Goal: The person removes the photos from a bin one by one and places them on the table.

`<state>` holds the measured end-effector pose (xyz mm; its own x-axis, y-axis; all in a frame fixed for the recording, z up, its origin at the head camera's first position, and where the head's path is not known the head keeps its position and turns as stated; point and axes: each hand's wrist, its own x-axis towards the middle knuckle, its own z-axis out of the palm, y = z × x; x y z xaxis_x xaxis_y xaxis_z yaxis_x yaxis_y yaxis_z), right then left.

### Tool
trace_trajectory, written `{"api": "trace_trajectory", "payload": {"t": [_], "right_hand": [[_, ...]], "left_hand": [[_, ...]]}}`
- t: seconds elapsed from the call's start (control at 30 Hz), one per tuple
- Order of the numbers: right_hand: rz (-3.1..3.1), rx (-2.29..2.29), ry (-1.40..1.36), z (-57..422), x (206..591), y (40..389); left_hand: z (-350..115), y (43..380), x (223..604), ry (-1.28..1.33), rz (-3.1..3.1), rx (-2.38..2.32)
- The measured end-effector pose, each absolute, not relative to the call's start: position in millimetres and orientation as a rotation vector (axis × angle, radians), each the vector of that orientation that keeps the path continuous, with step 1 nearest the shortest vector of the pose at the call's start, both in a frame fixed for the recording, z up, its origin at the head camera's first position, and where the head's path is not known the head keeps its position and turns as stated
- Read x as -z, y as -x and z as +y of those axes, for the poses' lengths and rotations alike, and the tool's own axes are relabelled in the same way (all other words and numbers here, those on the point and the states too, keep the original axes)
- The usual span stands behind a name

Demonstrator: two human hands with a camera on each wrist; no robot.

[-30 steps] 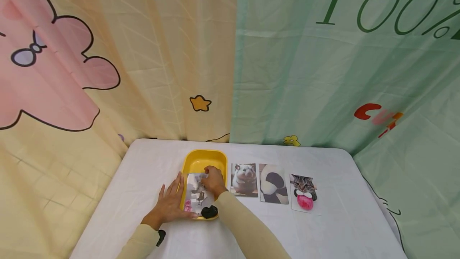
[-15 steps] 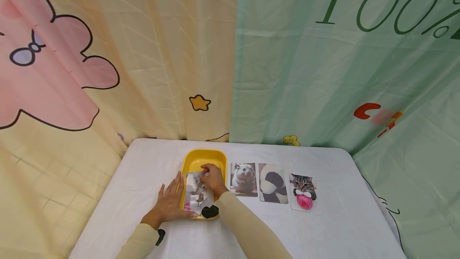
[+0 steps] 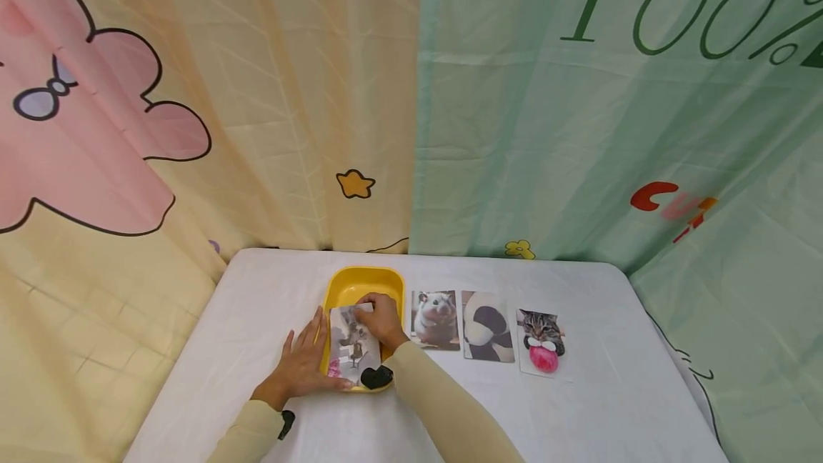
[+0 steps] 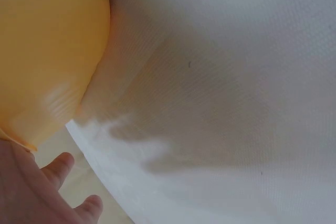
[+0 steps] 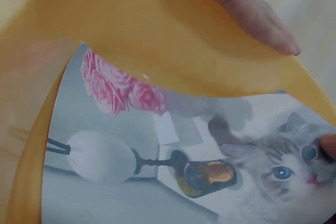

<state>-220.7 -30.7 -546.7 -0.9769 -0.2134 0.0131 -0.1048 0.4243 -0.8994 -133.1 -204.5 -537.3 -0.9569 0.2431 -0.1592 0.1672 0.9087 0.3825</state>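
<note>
A picture card of a grey-white cat with pink roses lies tilted in the near part of the yellow tray. My right hand pinches the card near its far right corner; in the right wrist view its thumb presses on the printed cat. My left hand rests against the tray's left side, fingers spread and straight, thumb along the near rim. The left wrist view shows two of its fingertips beside the tray's yellow wall. The card's far right corner is hidden by the right hand.
Right of the tray lie a hamster card, a panda card and a tabby cat card with a pink ball. All rest on a white-covered table. Patterned curtains hang behind.
The card's far edge has risen slightly and shifted left under my right hand, which has moved a little with it. The left hand has stayed in place.
</note>
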Motion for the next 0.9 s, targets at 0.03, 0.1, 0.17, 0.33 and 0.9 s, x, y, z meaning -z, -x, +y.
{"api": "trace_trajectory", "payload": {"t": [0.03, 0.1, 0.17, 0.33, 0.9], "right_hand": [[2.557, 1.6, 0.306, -30, 545, 221], [2.531, 1.6, 0.329, -29, 541, 220], [2.509, 1.593, 0.344, -26, 537, 220], [2.547, 1.552, 0.426, -12, 530, 220], [2.368, 2.101, 0.194, 87, 513, 219]], "left_hand": [[-204, 133, 537, -0.31, 2.863, -0.55], [-204, 133, 537, -0.307, 2.859, -0.553], [-205, 133, 537, -0.302, 2.857, -0.559], [-205, 132, 538, -0.279, 2.847, -0.573], [-206, 134, 540, -0.284, 2.839, -0.589]]}}
